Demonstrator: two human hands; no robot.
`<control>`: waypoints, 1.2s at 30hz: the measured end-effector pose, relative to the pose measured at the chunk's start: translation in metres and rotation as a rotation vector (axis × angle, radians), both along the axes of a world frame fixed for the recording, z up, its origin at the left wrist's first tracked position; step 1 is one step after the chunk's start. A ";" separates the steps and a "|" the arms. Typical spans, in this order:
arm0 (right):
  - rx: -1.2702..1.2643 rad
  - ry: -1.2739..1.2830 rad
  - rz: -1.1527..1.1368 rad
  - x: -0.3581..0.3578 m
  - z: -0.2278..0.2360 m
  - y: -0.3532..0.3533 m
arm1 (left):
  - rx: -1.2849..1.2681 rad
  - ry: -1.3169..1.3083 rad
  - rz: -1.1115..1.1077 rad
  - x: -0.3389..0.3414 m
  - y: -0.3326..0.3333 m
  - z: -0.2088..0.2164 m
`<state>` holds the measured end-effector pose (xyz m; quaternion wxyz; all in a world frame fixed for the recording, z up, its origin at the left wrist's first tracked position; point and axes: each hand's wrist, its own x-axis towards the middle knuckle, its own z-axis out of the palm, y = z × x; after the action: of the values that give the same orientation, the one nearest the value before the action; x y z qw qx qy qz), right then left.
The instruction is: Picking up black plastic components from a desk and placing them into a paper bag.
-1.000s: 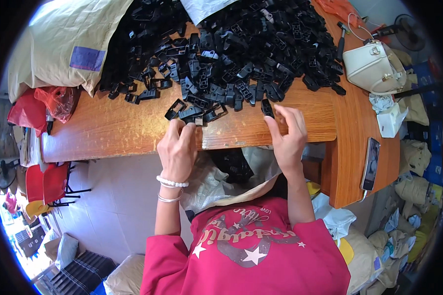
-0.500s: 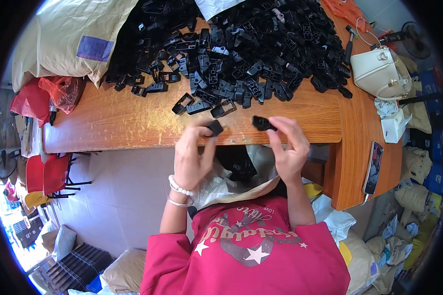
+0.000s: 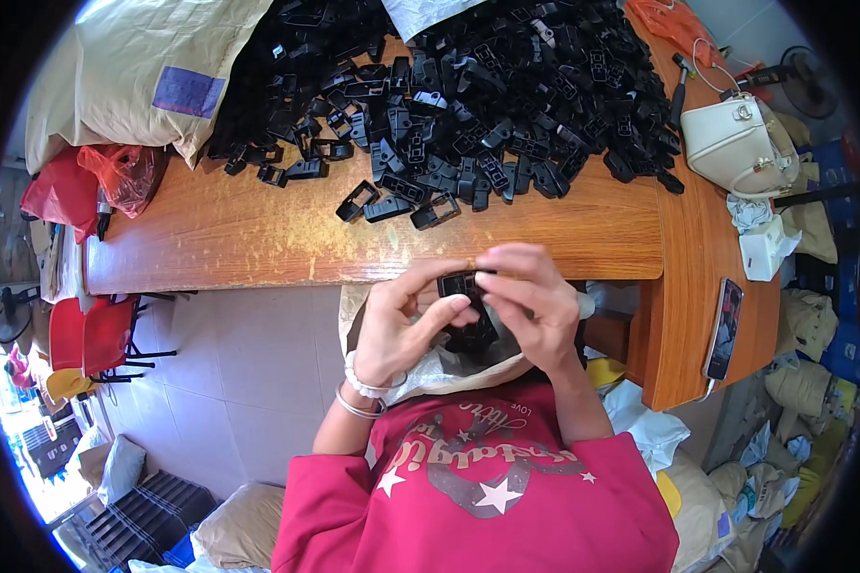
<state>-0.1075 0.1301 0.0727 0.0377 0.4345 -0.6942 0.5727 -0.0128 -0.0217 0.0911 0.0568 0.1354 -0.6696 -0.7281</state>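
Note:
Just past the table's front edge, my two hands meet over an open sack [image 3: 435,374] on my lap. Between the fingers of my left hand [image 3: 398,329] is a black plastic part [image 3: 457,284], framed with openings. My right hand [image 3: 542,310] closes on the right side of the same part, fingertips and thumb pressed against it. Whether it is one piece or two put together is hidden by the fingers. Below the hands, more black plastic shows in the sack's mouth. A large heap of similar black parts [image 3: 449,143] covers the far side of the table.
The wooden table [image 3: 258,239] has a full sack [image 3: 134,76] and red plastic bags [image 3: 119,181] on its left. At the right are a hammer [image 3: 677,91], a cream handbag [image 3: 736,143], a tissue pack [image 3: 766,246] and a phone [image 3: 724,328] on a cable. A red chair [image 3: 91,336] stands on the left.
My hands were apart over the table edge, each with a black part. They have come together and nearer to me, over the sack, and both now grip at one spot.

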 end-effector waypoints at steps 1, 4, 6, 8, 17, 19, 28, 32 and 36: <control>0.002 -0.229 -0.015 0.005 0.002 0.000 | -0.018 0.093 0.020 -0.001 0.001 -0.001; 0.035 -0.467 0.136 0.007 -0.009 0.002 | -0.414 0.231 0.000 0.001 0.003 -0.007; 0.000 -0.443 0.131 0.004 -0.009 0.002 | -0.511 0.304 -0.018 -0.001 0.000 -0.007; -0.034 -0.423 0.131 0.005 -0.007 0.001 | -0.431 0.288 0.007 -0.002 0.000 -0.007; -0.092 -0.447 -0.024 0.014 -0.014 -0.002 | -0.686 0.335 0.042 -0.002 0.006 -0.015; -0.062 -0.431 -0.048 0.015 -0.017 -0.001 | -0.666 0.296 0.027 0.000 0.005 -0.017; 0.177 -0.099 -0.256 -0.035 -0.013 -0.009 | -0.910 0.223 0.199 -0.036 -0.024 -0.026; 0.350 0.359 -0.414 -0.064 -0.016 -0.034 | -1.153 0.239 0.128 -0.055 -0.026 -0.035; 0.223 0.410 -0.506 -0.069 -0.035 -0.029 | -1.076 0.324 0.227 -0.050 -0.026 -0.039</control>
<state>-0.1762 0.1010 0.0377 0.2697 0.3562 -0.8161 0.3665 -0.0625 -0.0480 0.0522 0.2972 0.0450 -0.9099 -0.2857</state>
